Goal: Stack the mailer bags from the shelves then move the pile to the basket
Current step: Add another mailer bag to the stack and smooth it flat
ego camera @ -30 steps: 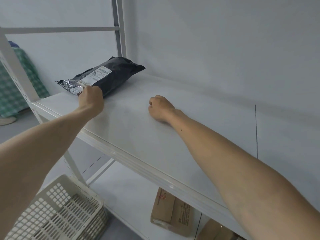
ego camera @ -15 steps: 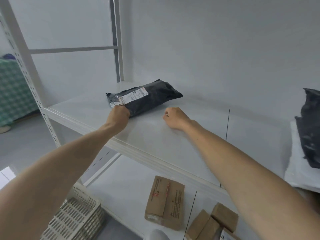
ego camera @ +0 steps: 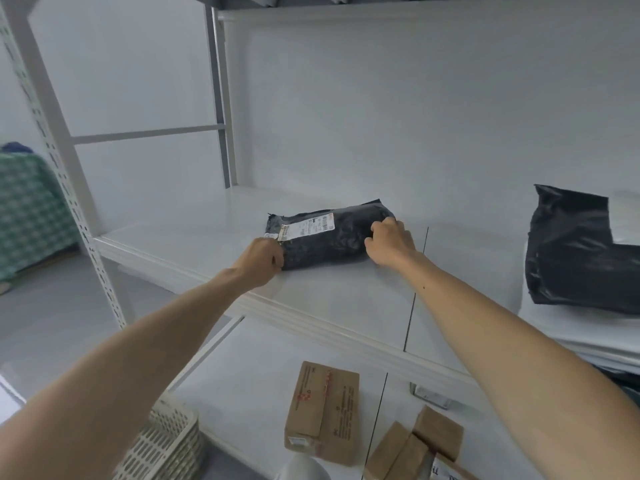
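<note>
Head view shows both your hands on the black mailer bag [ego camera: 329, 237], which lies flat on the white shelf [ego camera: 194, 233]. Your left hand [ego camera: 258, 261] has its fingers [ego camera: 277, 259] curled narrow around the bag's near left corner, just below the white shipping label [ego camera: 308, 227]. Your right hand [ego camera: 391, 244] grips the bag's right end, fingers [ego camera: 375, 237] bent over the plastic and pressing into it. The bag sits between your two sets of fingers, its length running from one hand to the other.

Well to the right of your right fingers, a second black mailer bag [ego camera: 575, 247] rests on a stack of white mailers [ego camera: 571, 327] on the same shelf. Below your fingers, on the lower shelf, lie several cardboard boxes [ego camera: 322, 414]. Down to the left of your left forearm, the corner of a white slotted basket [ego camera: 166, 445] shows at the frame's bottom edge.
</note>
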